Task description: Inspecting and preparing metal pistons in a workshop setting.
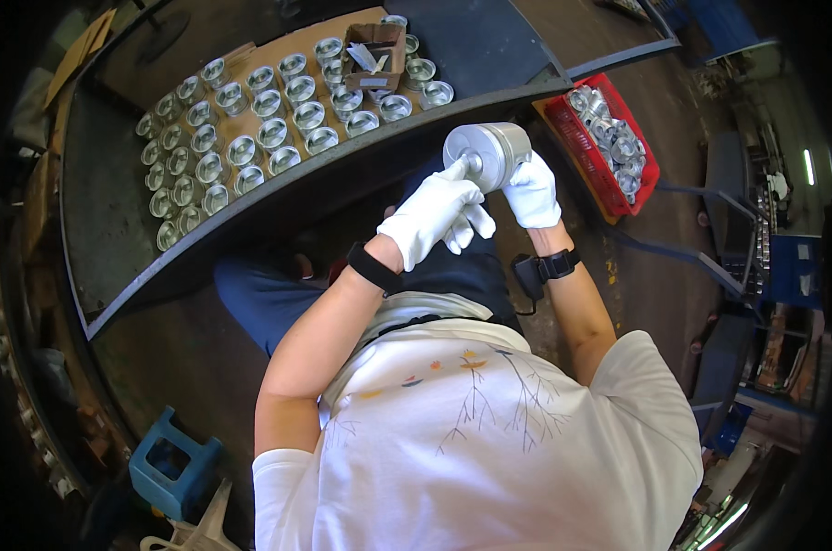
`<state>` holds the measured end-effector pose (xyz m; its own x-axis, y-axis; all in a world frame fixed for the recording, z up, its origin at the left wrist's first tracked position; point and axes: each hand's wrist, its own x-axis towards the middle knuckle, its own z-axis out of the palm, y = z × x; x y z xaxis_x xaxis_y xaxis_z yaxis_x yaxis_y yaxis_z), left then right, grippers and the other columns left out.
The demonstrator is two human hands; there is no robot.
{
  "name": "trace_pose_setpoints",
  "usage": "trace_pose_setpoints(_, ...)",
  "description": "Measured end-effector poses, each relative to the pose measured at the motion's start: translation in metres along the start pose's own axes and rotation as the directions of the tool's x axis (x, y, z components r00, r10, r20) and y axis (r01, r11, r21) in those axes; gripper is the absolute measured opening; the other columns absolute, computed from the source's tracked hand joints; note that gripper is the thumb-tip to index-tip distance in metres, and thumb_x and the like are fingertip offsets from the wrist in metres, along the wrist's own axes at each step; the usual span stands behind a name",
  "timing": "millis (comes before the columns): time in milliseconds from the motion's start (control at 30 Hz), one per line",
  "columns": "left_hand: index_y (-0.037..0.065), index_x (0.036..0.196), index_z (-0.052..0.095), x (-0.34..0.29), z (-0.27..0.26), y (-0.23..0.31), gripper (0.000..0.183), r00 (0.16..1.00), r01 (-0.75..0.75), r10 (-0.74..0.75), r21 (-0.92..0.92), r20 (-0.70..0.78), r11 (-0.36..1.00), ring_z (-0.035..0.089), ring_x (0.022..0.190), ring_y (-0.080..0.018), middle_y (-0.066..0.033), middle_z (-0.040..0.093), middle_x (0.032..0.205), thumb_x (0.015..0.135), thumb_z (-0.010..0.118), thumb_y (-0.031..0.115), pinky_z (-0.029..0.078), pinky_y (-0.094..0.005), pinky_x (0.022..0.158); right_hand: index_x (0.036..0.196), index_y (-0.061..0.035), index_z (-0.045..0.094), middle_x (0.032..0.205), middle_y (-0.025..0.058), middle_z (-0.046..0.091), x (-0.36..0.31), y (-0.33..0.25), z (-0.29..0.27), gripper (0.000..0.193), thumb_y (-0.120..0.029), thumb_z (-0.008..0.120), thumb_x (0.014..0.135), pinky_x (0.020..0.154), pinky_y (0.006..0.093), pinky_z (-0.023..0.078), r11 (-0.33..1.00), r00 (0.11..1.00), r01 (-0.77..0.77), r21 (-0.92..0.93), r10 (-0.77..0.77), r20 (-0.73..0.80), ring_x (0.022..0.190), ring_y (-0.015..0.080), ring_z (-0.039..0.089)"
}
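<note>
Over the front of the workbench, a shiny metal piston (486, 158) is held up with its flat round face turned toward the left. My right hand (532, 190), in a white glove, grips it from the right side; some of the fingers are hidden behind the piston. My left hand (429, 211), also gloved in white, reaches to the flat face. Its index finger is stretched out and touches near the middle, while the other fingers hang apart, loosely bent, below the piston.
Rows of similar pistons (272, 134) stand on a brown board on the dark bench (99, 262). Among them sits a small cardboard box (376, 78) with papers. A red crate (648, 174) of metal parts is at right. A blue stool (173, 464) stands lower left.
</note>
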<state>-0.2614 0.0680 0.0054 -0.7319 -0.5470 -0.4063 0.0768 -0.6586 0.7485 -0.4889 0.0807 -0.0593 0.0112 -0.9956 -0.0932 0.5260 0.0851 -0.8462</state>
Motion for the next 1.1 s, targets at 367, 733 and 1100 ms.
trace_pose_setpoints(367,-0.003,0.116,0.058,0.012,-0.007,-0.024,0.027,0.986,-0.11,0.114,0.033,-0.123,0.993,0.048,0.039,-0.0099,-0.0115,0.071,0.077,0.094,0.049,0.01,0.039,-0.0232,0.038,0.126,0.0047,0.057,0.115,0.0121,0.067,0.003,-0.012,-0.013,0.051,-0.002,0.063,0.076,0.096,0.0333,0.05,0.99,0.962,-0.109,-0.093,0.128,0.242,0.108,0.0213,0.064)
trace_pose_setpoints(733,0.002,0.157,0.012,-0.002,0.005,-0.008,0.076,0.984,-0.009,0.05,0.231,-0.17,0.973,0.048,0.038,-0.0131,-0.0144,0.067,0.072,0.089,0.045,0.007,0.04,-0.0247,0.038,0.128,0.0037,0.054,0.116,0.011,0.066,0.004,-0.005,0.006,0.055,-0.003,0.058,0.074,0.096,0.032,0.048,0.998,0.998,0.028,-0.062,-0.025,0.056,0.107,0.0209,0.063)
trace_pose_setpoints(1100,0.001,0.158,0.006,-0.007,0.004,-0.008,0.085,0.988,-0.111,0.119,0.092,-0.097,0.99,0.046,0.041,-0.0106,-0.0123,0.07,0.082,0.086,0.05,0.007,0.042,-0.0238,0.042,0.127,0.0046,0.055,0.117,0.0118,0.065,0.014,-0.009,-0.004,0.053,-0.001,0.054,0.074,0.097,0.0332,0.048,0.994,0.992,-0.002,-0.105,0.015,0.122,0.108,0.0221,0.063)
